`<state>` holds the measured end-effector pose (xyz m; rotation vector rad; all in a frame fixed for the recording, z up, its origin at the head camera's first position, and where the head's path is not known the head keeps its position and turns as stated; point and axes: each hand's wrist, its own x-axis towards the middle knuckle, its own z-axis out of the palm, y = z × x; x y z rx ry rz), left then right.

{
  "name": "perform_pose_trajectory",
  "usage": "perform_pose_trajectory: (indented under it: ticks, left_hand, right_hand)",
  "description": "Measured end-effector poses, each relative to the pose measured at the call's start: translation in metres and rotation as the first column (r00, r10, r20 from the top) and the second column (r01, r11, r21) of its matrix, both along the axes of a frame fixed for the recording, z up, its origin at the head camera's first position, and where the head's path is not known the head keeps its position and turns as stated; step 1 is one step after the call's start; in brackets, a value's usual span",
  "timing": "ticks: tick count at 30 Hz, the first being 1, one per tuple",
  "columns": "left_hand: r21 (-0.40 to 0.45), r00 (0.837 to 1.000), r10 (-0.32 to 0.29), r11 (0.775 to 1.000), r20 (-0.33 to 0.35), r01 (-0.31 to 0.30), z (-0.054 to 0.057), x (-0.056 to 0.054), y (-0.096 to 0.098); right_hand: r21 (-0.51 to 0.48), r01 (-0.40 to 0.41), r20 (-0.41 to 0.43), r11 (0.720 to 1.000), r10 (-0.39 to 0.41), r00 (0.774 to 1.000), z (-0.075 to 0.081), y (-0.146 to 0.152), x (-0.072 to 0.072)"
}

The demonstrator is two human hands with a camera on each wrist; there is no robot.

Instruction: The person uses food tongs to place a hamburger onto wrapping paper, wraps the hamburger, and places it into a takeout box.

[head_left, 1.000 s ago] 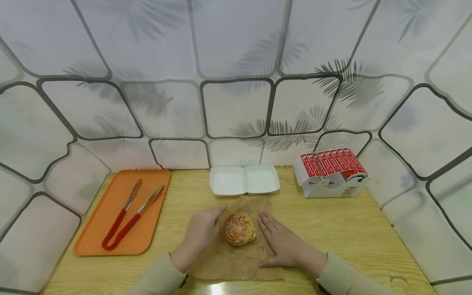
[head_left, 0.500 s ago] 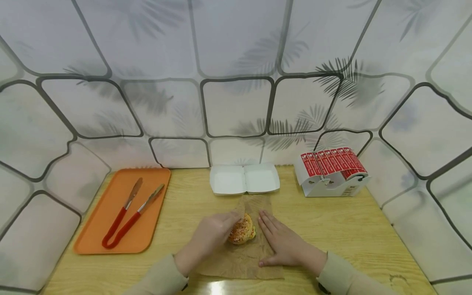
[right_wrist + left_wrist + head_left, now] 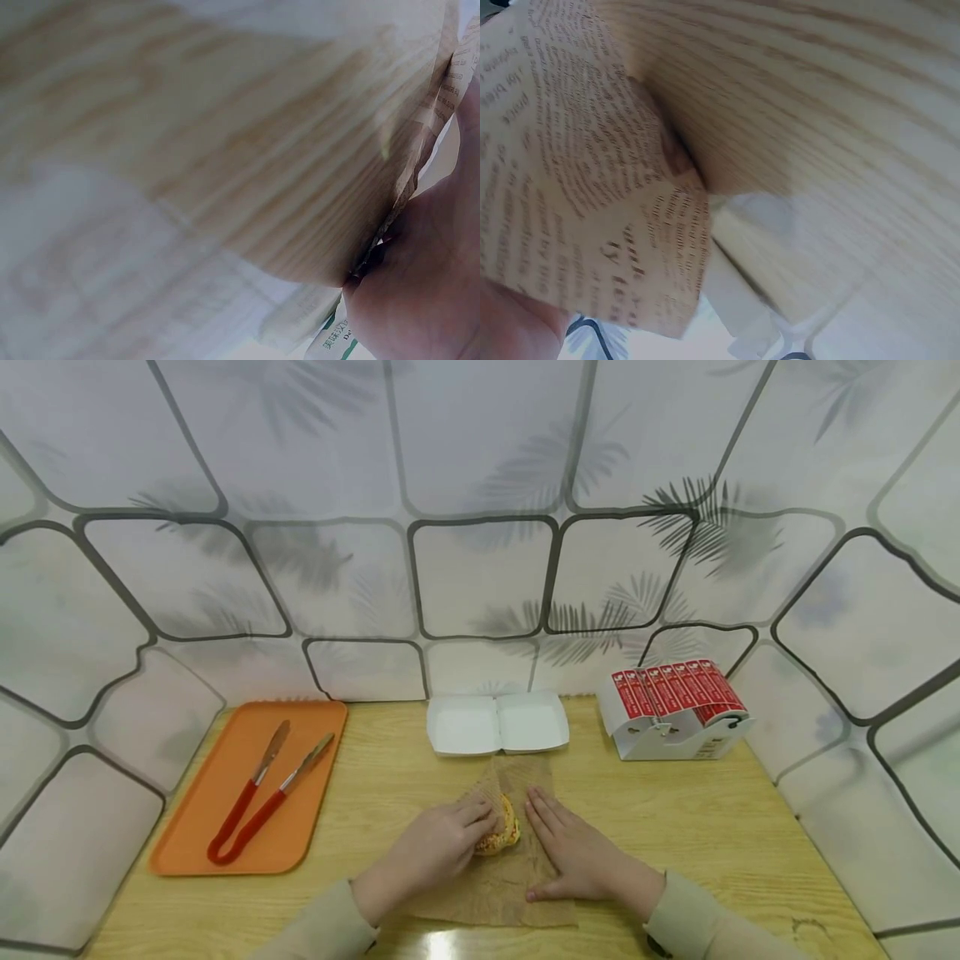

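Observation:
A sesame-topped burger (image 3: 509, 833) lies on brown wrapping paper (image 3: 517, 902), its left part hidden under a raised flap and my left hand. My left hand (image 3: 438, 843) holds that flap over the bun with bent fingers. Printed text covers the folded paper (image 3: 592, 187) in the left wrist view, where the fingertips are hidden. Flat on the paper's right side rests my right hand (image 3: 573, 856), fingers straight and thumb apart, close to the burger. Part of the same hand (image 3: 427, 277) shows beside the paper edge in the right wrist view.
Behind the paper stands an open white food box (image 3: 498, 724). An orange tray (image 3: 187, 835) at the left bears red-handled tongs (image 3: 251, 822). At the back right is a white holder (image 3: 675, 714) with several red-labelled packets. Patterned walls enclose the wooden table (image 3: 712, 827).
My left hand has moved right, bringing the paper's left side over the burger and covering much of the bun. My right hand has stayed in place.

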<state>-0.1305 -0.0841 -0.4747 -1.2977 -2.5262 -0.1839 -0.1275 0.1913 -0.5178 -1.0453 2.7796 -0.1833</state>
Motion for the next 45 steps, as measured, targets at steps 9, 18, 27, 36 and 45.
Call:
perform_pose_trajectory:
  ticks: [9,18,27,36,45]
  left_hand:
    - [-0.144,0.995,-0.101,0.984,0.026,0.104,-0.003,-0.001,-0.011]
    - [-0.195,0.983,-0.129,0.969,0.131,0.153,-0.005,-0.004,-0.02]
    - [-0.219,0.981,-0.134,0.962,0.14,0.162,-0.005,-0.006,-0.022]
    - [-0.213,0.98,-0.126,0.964,0.154,0.158,-0.005,-0.009,-0.024]
    - [-0.212,0.973,-0.117,0.964,0.197,0.159,-0.003,-0.013,-0.025]
  right_hand:
    - [0.004,0.004,0.005,1.0,-0.004,1.0,0.0,0.0,0.001]
    - [0.0,0.007,0.0,1.0,-0.007,1.0,0.0,-0.001,0.001]
    - [-0.015,-0.008,-0.092,1.0,0.007,0.996,-0.004,0.005,0.005]
    - [-0.115,-0.194,-0.324,0.974,0.148,0.935,-0.004,0.032,0.015]
    - [-0.136,-0.396,-0.388,0.908,0.319,0.865,-0.004,0.051,0.024]
